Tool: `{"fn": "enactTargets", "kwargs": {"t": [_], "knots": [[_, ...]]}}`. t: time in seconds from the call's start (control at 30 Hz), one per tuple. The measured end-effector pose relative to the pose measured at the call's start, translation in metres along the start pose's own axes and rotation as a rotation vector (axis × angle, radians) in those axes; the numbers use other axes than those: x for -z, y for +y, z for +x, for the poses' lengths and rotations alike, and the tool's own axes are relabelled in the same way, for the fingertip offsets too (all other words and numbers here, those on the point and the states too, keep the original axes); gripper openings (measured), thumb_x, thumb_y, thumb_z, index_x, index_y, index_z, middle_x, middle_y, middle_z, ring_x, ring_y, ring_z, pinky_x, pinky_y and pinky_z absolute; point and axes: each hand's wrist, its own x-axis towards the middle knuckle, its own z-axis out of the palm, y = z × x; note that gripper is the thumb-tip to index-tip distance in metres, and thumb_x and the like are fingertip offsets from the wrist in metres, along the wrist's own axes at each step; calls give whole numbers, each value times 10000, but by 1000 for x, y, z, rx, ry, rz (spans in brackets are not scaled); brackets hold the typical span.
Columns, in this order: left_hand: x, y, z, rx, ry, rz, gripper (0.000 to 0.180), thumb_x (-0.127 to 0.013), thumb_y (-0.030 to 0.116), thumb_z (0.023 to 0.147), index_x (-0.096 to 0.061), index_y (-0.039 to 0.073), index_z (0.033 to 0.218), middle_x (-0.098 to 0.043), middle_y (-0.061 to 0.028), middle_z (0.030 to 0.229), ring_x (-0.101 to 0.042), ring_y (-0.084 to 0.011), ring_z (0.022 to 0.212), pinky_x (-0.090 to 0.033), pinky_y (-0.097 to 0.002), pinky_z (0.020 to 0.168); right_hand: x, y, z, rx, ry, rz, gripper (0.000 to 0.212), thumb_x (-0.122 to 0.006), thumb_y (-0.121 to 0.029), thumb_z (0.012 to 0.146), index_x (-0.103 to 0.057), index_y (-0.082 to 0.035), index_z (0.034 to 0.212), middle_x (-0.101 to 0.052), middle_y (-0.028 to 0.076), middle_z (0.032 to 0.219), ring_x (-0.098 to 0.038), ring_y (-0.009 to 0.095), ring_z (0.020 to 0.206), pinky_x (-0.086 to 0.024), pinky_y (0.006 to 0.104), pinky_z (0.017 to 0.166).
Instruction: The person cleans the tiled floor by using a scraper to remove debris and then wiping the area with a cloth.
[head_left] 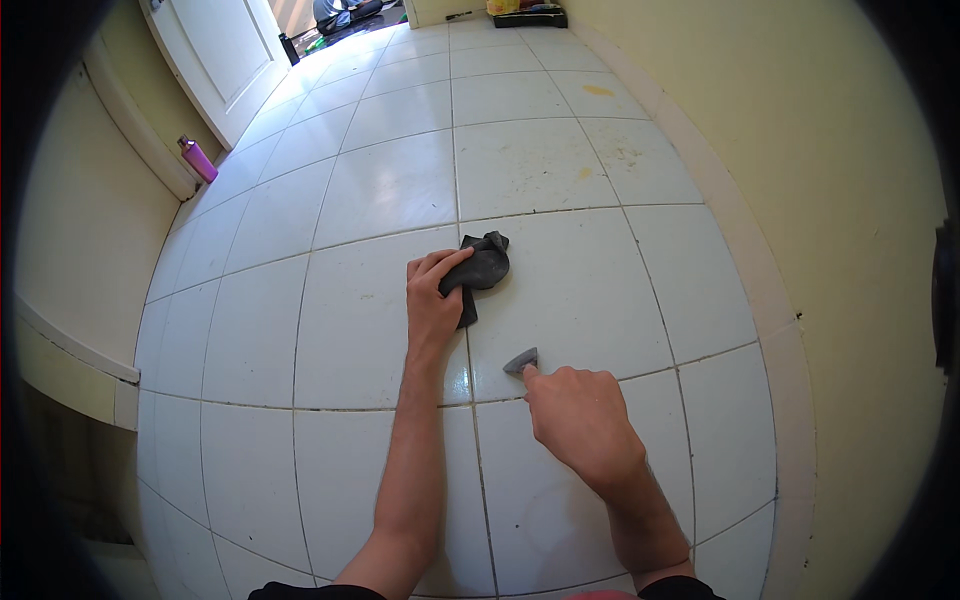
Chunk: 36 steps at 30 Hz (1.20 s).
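Observation:
My left hand [432, 308] is closed around a crumpled black cloth [481, 268], which rests on the white floor tiles [380, 340] across a grout line. One folded end of the cloth hangs out below the fingers. Lower and to the right, my right hand [585, 420] grips a small grey wedge-shaped piece [519, 361] between thumb and fingers. Its pointed end faces left, close to the tile surface. The rest of that piece is hidden by the hand, so its exact kind does not show. Shiny wet-looking spots lie between the two hands.
Yellowish stains [597, 91] mark the tiles ahead on the right. A pink-purple bottle [198, 160] stands by the left wall, near an open white door [215, 60]. A black tray [530, 18] sits at the far wall. Beyond the doorway, a person [345, 12] is partly visible.

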Motion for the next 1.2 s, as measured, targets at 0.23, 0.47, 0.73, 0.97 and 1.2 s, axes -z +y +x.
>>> {"fn": "enactTargets", "kwargs": {"t": [0.23,0.47,0.73,0.97,1.2], "knots": [[1,2,0,13,-3,-10,571,-588,-151,716,-767,127,1181,-718,-71,1165,-572,-288,1132,-476,-360,1032,-1,-5,-2,12,66,-48,63,-620,-24,853,-682,-33,857,-695,135,694,-724,275,663,-523,380,556],[0,0,-1,-1,3,-10,579,-582,-150,713,-766,128,1186,-716,-72,1164,-573,-287,1125,-476,-357,1030,-2,-2,2,-17,-13,-48,303,-615,-187,970,-702,-70,1236,-694,131,702,-705,305,659,-530,417,578],[0,0,0,7,0,-26,580,-570,-146,705,-764,120,1182,-716,-75,1166,-572,-290,1128,-475,-357,1029,-2,-2,2,13,-38,-25,307,-602,-181,975,-698,-70,1245,-709,133,721,-711,306,668,-531,419,578],[2,-1,0,2,1,-22,572,-571,-142,707,-762,113,1182,-716,-77,1166,-576,-291,1121,-479,-359,1023,-1,-5,4,1,-77,-32,314,-596,-184,977,-698,-64,1249,-705,144,710,-712,308,666,-532,422,576],[0,0,0,5,-5,-15,574,-575,-142,708,-764,120,1183,-715,-78,1167,-576,-290,1122,-479,-361,1023,-3,-3,3,3,-54,-33,322,-596,-174,975,-697,-64,1260,-701,142,703,-704,309,644,-527,419,562]]}}
